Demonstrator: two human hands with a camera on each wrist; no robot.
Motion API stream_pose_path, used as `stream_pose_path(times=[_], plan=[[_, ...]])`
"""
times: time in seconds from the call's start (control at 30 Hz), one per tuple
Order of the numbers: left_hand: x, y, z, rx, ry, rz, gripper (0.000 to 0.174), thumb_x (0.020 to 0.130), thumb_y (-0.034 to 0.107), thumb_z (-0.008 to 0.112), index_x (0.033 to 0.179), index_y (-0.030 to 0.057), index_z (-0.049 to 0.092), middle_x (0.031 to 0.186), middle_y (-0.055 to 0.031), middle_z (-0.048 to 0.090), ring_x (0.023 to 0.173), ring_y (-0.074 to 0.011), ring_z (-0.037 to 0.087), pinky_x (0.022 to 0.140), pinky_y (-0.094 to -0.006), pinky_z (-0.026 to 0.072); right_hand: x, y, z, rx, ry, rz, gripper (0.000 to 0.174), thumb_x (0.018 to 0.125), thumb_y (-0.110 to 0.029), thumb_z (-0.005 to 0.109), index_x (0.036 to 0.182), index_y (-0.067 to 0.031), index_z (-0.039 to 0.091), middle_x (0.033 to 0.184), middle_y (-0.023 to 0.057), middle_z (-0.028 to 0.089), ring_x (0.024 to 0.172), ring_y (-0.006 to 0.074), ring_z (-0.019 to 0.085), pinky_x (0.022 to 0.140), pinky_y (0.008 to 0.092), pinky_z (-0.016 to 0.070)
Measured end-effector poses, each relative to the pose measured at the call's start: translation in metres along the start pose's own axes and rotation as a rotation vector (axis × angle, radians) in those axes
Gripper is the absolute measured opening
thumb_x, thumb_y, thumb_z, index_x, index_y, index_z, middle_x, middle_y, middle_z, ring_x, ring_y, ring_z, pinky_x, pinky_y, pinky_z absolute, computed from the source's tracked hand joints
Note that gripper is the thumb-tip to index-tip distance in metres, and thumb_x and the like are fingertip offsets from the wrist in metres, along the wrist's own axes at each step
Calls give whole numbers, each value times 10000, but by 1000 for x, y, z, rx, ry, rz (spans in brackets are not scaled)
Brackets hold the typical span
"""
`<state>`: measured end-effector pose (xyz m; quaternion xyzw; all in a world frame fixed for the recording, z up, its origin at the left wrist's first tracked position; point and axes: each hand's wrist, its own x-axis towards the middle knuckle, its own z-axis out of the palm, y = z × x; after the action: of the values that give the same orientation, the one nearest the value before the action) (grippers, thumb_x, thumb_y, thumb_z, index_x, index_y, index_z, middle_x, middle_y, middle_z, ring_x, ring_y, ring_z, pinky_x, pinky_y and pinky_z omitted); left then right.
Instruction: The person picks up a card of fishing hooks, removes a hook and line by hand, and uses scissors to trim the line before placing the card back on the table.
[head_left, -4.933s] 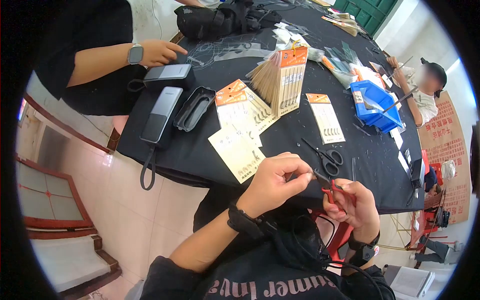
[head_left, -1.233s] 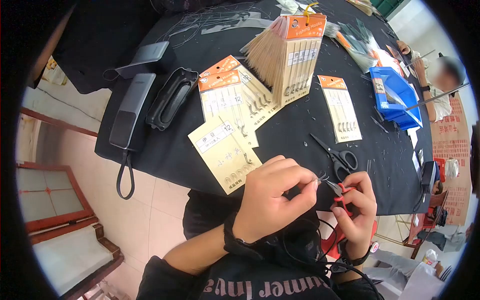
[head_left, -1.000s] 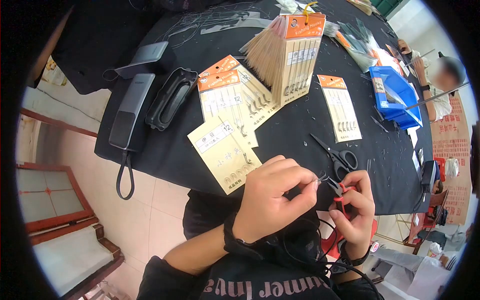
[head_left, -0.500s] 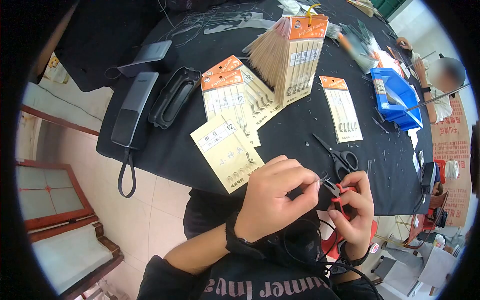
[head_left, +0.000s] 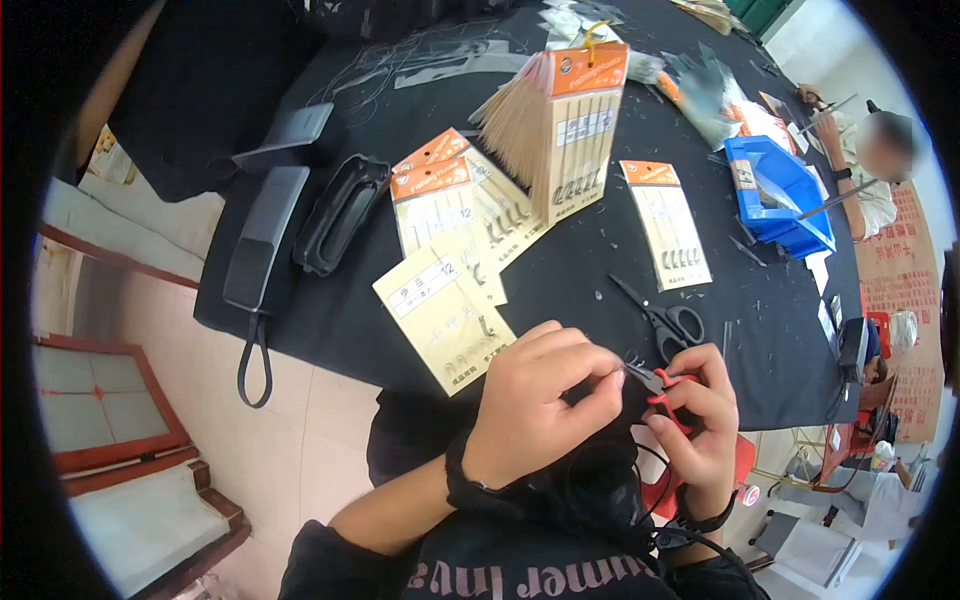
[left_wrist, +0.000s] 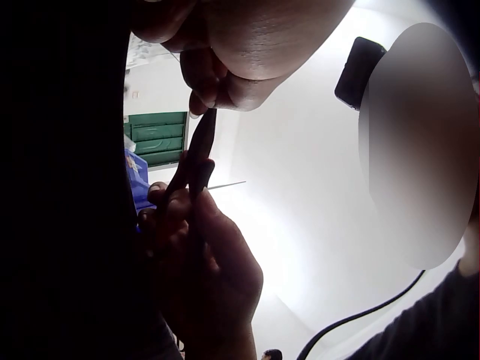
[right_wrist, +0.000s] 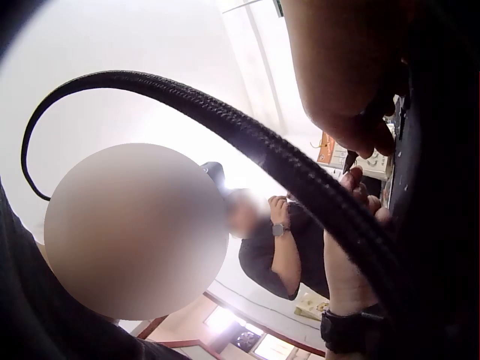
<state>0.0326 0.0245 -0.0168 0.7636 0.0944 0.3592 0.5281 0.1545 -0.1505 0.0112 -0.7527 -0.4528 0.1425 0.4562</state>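
My left hand pinches a small dark fishing hook between thumb and forefinger, its bend sticking out past the fingertips. With my right hand I grip red-handled pliers, their jaws pointing left, right at the hook. Seen dark in the left wrist view, the pliers reach up to the left fingertips. Just beyond the hands lies a pair of black scissors. A yellow card with hooks along its lower edge lies left of them, overlapping orange-topped hook packets.
A thick fanned bundle of hook cards stands upright behind; a single packet lies to its right. Further right is a blue bin. An open black case and a grey device lie left. Another person sits at far right.
The pliers' jaws sat at the left fingertips, then apart from them, and now meet the hook again. The left hand keeps its pinch. The head view has shifted.
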Motion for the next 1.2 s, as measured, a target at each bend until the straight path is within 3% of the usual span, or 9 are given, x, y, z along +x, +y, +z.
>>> stream_pose_path(times=[0.13,0.3,0.4,0.47,0.63,0.73,0.9,1.0,1.2], plan=[[0,3,-1,22,-18,-39,36,774,18,720,789,30,690,698,-44,647,595,-153,536,511,-279,385,0,2,-1,21,-11,-8,170,693,-94,755,750,-6,621,964,126,548,805,232,568,710,307,441],[3,9,-3,4,-49,-81,18,789,-9,690,787,3,677,672,-37,586,584,-118,504,520,-256,367,0,3,-7,26,-48,-75,168,760,-106,749,831,-6,635,999,149,612,846,299,613,741,363,488],[2,15,-1,-11,-25,-198,43,747,-21,700,769,9,676,660,-49,585,591,-153,505,506,-276,362,0,3,-9,93,-55,-139,150,817,-105,717,869,3,627,980,144,607,784,278,597,687,348,481],[1,14,0,-74,-20,-238,36,756,-36,691,771,-10,671,659,-40,579,604,-129,502,503,-260,351,-2,-3,-11,137,-88,-94,139,847,-104,687,867,13,615,961,139,601,739,277,582,653,346,468],[0,15,-4,-104,-73,-240,23,795,-44,679,799,-44,656,727,-49,584,623,-93,494,525,-223,370,-1,-1,-13,197,-111,-151,200,896,-136,631,827,38,559,780,146,520,682,311,537,621,388,429],[-1,15,-4,-148,-90,-251,51,833,-51,642,795,-26,619,758,-31,568,624,-62,478,543,-215,351,-1,-6,-14,270,-141,-93,223,913,-148,623,823,39,543,744,141,496,664,301,518,609,388,405],[-5,10,-3,-222,-62,-276,47,856,-50,628,811,-36,623,773,-33,577,640,-63,494,569,-210,364,-1,-5,-13,311,-161,-58,262,933,-170,614,813,40,515,714,132,480,637,277,467,607,383,386],[-3,9,-4,-245,-77,-282,43,866,-44,627,823,-39,627,782,-37,582,645,-63,499,575,-211,370,0,-5,-13,357,-169,-31,294,949,-192,602,795,36,500,676,96,456,622,208,459,595,364,376],[2,11,-6,-247,-151,-283,51,883,-32,629,834,-41,635,785,-36,583,655,-62,503,582,-210,377,-3,-11,-21,543,-372,345,323,994,-233,544,753,-18,531,643,-24,415,630,66,399,564,287,346]])
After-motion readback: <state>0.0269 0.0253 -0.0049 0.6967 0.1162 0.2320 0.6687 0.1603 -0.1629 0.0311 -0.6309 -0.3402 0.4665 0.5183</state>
